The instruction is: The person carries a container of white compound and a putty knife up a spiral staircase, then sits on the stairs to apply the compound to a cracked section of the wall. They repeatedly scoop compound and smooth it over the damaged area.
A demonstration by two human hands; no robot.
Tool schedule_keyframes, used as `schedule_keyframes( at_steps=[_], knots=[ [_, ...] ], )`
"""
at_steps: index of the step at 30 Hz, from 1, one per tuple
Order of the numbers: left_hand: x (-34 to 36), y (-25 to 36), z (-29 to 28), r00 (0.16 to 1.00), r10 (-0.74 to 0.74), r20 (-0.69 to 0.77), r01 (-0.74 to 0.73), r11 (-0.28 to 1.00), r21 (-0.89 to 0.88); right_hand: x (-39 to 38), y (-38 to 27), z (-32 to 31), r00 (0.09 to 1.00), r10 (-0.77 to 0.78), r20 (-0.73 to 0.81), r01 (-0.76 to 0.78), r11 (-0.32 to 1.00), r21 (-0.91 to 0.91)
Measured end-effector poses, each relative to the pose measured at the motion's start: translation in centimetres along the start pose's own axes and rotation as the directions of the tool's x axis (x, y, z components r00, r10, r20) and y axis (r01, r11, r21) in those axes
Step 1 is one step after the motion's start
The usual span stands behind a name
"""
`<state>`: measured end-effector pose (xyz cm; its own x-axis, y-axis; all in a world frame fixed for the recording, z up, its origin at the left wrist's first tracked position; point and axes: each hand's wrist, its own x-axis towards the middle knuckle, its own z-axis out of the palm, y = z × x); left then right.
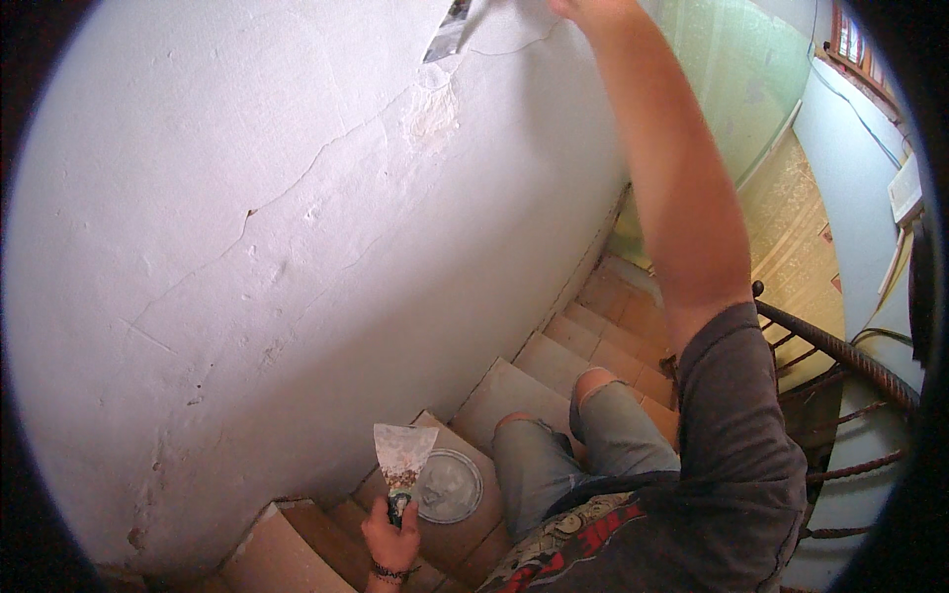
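My left hand (390, 539) grips a wide putty knife (403, 450) by its dark handle, blade upward and smeared. Beside it, a round tub (453, 484) holding pale grey paste stands on a step. My right hand (581, 12) is raised to the top edge, partly cut off, fingers curled; what they hold is out of frame. Just left of it, a metal scraper blade (445, 35) lies against or very near the white wall (247, 119), its handle hidden. Below the blade are a rough flaked patch (435, 114) and a long crack running down to the left.
Tiled stairs (593, 331) descend along the wall, with my bent legs (623, 435) over them. A twisted dark metal railing (840, 351) runs at the right. Beyond it are a greenish wall (732, 89), a pale blue wall (830, 178), loose cables and a white box (905, 188).
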<state>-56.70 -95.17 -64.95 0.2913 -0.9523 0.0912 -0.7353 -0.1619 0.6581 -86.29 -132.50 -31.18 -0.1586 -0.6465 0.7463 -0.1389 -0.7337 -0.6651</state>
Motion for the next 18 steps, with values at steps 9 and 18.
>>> schedule_keyframes(
  at_steps=[9, 18],
  knots=[
    [0.0, 0.1, 0.0, 0.999, 0.033, -0.017, -0.033, 0.999, -0.017, -2.9, 2.4, 2.1, 0.981, 0.118, 0.155, -0.113, 0.993, -0.041],
    [0.0, 0.4, -0.2, 1.000, 0.027, -0.002, -0.027, 1.000, 0.009, -1.3, -0.3, -1.8, 0.997, 0.070, 0.014, -0.071, 0.995, 0.075]
  ],
)
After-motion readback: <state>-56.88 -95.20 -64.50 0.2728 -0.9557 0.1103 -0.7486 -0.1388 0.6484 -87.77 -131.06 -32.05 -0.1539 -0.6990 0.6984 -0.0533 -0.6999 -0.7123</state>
